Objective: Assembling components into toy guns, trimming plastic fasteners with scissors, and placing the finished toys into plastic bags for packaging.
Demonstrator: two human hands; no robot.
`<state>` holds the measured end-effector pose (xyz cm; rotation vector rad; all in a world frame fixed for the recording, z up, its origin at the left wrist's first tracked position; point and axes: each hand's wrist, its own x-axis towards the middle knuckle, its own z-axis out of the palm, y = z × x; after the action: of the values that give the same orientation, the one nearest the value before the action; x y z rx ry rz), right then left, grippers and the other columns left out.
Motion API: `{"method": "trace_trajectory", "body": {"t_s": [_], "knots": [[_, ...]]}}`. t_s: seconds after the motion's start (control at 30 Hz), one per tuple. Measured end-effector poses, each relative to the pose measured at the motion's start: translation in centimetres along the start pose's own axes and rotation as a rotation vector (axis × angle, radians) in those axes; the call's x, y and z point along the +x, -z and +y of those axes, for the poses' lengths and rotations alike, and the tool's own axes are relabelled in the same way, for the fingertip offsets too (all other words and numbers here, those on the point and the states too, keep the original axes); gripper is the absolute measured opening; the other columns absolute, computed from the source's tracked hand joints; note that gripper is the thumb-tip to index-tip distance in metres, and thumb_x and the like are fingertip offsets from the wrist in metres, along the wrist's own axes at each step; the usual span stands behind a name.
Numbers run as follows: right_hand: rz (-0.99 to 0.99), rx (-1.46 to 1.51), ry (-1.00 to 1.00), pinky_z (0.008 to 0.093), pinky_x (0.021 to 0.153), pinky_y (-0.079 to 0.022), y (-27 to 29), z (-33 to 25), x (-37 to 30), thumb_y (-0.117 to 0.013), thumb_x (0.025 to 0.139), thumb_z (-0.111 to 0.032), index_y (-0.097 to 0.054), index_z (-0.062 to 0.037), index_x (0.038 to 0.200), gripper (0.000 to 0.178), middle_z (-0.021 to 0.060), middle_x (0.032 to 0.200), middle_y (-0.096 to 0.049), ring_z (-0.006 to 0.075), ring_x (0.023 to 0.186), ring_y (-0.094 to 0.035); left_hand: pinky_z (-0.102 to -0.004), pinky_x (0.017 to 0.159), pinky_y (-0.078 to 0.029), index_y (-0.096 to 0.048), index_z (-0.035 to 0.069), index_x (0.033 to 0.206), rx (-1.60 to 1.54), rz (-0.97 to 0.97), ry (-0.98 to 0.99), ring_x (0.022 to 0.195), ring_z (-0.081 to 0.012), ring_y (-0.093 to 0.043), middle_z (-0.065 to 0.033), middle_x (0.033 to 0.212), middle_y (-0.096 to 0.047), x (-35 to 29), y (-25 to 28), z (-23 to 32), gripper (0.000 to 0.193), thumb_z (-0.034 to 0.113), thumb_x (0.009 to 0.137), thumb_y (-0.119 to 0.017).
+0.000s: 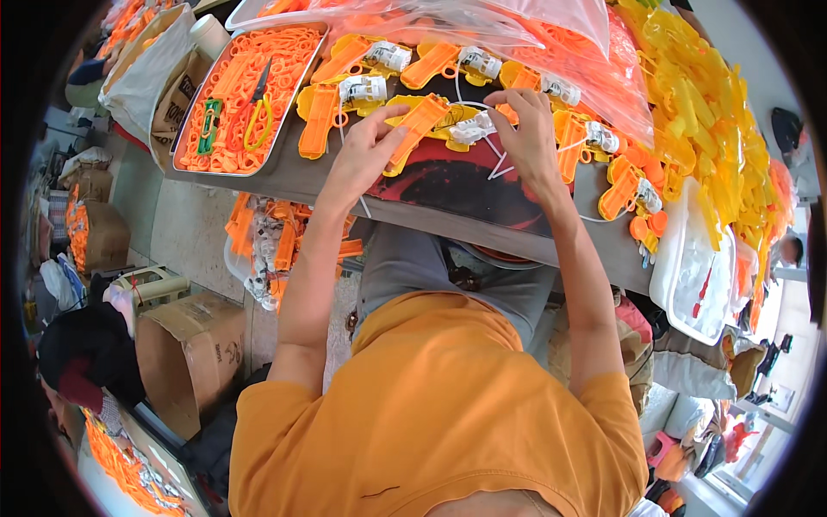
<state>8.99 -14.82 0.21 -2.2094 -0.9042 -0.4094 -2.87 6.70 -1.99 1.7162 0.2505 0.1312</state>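
Note:
In front of me on the table lies a yellow plastic toy shell [441, 131] with an orange handle-like piece [419, 121] and a white cylindrical part [472, 129]. My left hand [366, 155] is closed on the orange piece, thumb and forefinger at its left side. To the right of the shell, my right hand [530, 146] has its fingers bent, thumb and forefinger close together at a thin white cord [469, 104]. The cord loops past the white part and down over a dark red mat [465, 185]. Similar assemblies [323, 112] stand in rows behind and beside it.
A metal tray [191, 161] of orange parts, with yellow-handled scissors [258, 125] and a green tool [209, 125], is at the left. Clear bags [551, 43] of orange parts lie behind. Yellow shells [702, 112] are piled at the right, above a white tray [685, 302].

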Motion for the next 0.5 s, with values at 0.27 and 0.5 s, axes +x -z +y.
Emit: {"method": "trace_trajectory", "body": {"t_s": [0.27, 0.5], "knots": [[-0.171, -0.058, 0.153, 0.0405, 0.089, -0.040, -1.6, 1.7, 2.3, -0.067, 0.085, -0.017, -0.069, -0.0058, 0.094, 0.015, 0.0070, 0.091, -0.066, 0.0238, 0.094, -0.059, -0.0317, 0.075, -0.049, -0.053, 0.002, 0.130, 0.233, 0.112, -0.114, 0.081, -0.0199, -0.060, -0.0136, 0.098, -0.064, -1.9, -0.3, -1.5, 0.042, 0.018, 0.092, -0.062], [-0.309, 0.132, 0.040, 0.0311, 0.070, -0.049, -0.5, -1.1, 2.3, -0.066, 0.087, -0.015, -0.068, 0.0012, 0.094, 0.018, 0.0113, 0.081, -0.067, 0.0193, 0.074, -0.063, -0.0399, 0.084, -0.048, -0.054, 0.005, 0.128, 0.520, 0.187, -0.383, 0.097, -0.0325, -0.060, -0.0166, 0.106, -0.059, -1.6, -1.5, -0.5, 0.048, 0.023, 0.086, -0.071]]}}
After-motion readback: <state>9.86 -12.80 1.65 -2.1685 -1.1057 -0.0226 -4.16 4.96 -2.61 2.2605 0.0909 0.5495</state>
